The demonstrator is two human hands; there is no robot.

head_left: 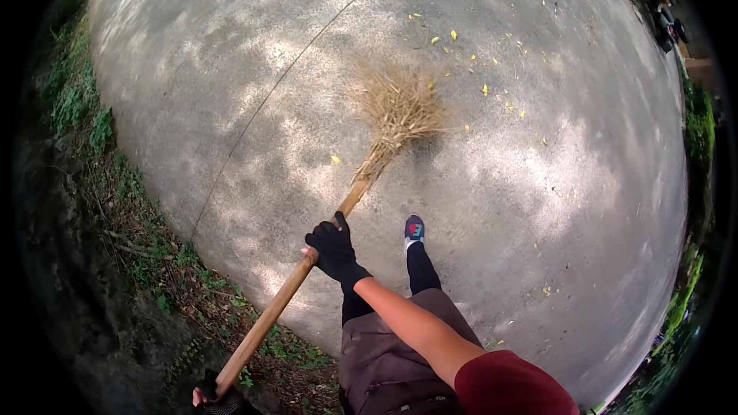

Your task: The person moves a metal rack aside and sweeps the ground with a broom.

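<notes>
A twig broom (400, 107) with a long wooden handle reaches diagonally across the view, its straw-coloured bristles spread low over the concrete and slightly blurred. My right hand (332, 250), in a black glove, wraps round the handle about midway along it. At the lower left, my left hand (219, 398) grips the top end of the handle; it is gloved in black with bare fingertips, and partly cut off by the dark frame edge. Small yellow leaves (485, 90) lie scattered beyond and to the right of the bristles.
A grey concrete path (538, 207) in dappled shade has a thin dark joint line (269, 96) running across it. Green plants and leaf litter (184, 277) border its left edge. More greenery (698, 123) lines the right. My shoe (414, 228) stands near the broom.
</notes>
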